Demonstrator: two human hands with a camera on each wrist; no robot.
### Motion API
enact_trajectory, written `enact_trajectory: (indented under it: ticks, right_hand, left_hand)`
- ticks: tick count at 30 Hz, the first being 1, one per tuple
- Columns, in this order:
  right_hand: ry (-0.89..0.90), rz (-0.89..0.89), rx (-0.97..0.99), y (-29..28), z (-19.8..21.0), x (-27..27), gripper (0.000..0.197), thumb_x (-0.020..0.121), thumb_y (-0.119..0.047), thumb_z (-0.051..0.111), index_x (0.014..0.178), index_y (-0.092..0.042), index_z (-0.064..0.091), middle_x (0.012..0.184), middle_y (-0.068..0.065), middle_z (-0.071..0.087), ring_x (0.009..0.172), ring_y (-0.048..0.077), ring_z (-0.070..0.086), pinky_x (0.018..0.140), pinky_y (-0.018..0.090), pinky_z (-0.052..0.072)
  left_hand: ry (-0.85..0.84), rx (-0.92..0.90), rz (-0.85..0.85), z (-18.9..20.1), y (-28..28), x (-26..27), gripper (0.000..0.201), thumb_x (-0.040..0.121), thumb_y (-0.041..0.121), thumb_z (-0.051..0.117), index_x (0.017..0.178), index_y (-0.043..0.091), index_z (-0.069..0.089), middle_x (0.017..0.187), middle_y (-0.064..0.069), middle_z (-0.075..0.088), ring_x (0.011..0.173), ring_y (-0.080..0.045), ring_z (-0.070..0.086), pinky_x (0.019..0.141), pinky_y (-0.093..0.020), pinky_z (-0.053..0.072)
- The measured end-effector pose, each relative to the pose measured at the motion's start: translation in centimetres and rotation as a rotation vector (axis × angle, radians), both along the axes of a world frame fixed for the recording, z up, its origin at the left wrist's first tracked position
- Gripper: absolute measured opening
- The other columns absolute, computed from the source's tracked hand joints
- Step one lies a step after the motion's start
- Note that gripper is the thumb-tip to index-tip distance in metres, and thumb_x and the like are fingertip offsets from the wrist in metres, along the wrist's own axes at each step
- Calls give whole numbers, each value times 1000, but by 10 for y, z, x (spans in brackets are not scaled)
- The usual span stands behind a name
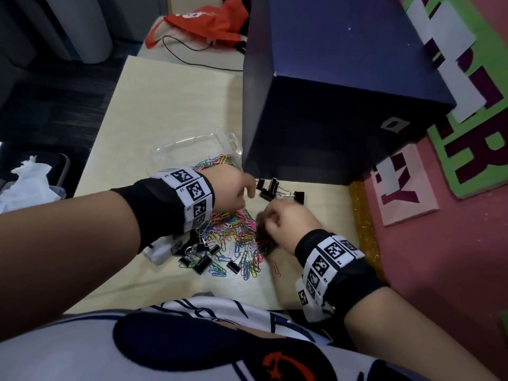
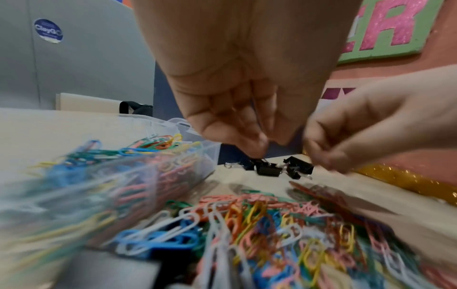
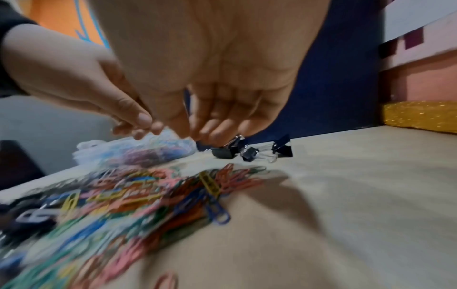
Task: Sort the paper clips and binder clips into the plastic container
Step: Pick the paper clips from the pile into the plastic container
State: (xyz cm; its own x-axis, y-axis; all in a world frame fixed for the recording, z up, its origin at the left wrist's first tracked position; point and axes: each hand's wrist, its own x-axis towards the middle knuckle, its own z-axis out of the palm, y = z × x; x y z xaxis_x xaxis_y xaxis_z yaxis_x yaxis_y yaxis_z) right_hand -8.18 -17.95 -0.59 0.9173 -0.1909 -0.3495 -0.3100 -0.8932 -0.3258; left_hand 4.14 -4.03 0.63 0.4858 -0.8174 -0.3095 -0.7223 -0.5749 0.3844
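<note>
i see my left hand (image 1: pixel 233 188) and right hand (image 1: pixel 288 221) low over the pale wooden worktop (image 1: pixel 170 105), fingers bunched narrow; i cannot tell what either grip holds. loose multicoloured paper clips (image 1: pixel 236 237) lie beneath them, black metal binder clips (image 1: pixel 275 188) just beyond, and the clear plastic container (image 1: pixel 192 149), part-filled with clips, sits left.

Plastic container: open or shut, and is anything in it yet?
Open and partly filled: the plastic container has no lid over it, and coloured paper clips are heaped inside. No binder clips show inside.
</note>
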Motion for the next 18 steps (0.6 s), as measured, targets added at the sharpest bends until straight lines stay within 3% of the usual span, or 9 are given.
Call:
enact_trajectory:
  ticks: [4,9,12,18]
  right_hand:
    - [165,348,-28,20,-3,-10,19,83,-30,55,98,-23,63,104,3,61,99,25,58,83,31,49]
    - [163,546,-63,36,-6,-18,31,81,-39,59,111,-30,60,107,1,59,101,26,58,80,32,47]
    - [180,625,-91,44,-7,-20,43,79,-42,61,120,-33,56,109,1,59,100,27,59,80,35,50]
    - [194,637,-135,50,-13,-21,41,82,-35,58,123,-29,54,107,5,58,100,29,58,80,38,50]
  left_hand:
    - [-21,243,-259,7,17,-8,12,81,28,61,92,26,67,76,11,58,74,-10,52,68,-19,38]
    - [-51,454,-487,1,29,-24,28,80,30,66,107,28,62,101,7,65,96,-17,58,69,-23,34]
    - [-120,477,-539,-7,32,-31,33,81,32,64,113,28,57,106,1,62,100,-24,58,67,-29,38]
    - [-182,459,-556,-13,35,-38,23,86,34,58,106,25,61,104,-2,62,96,-27,60,69,-34,47]
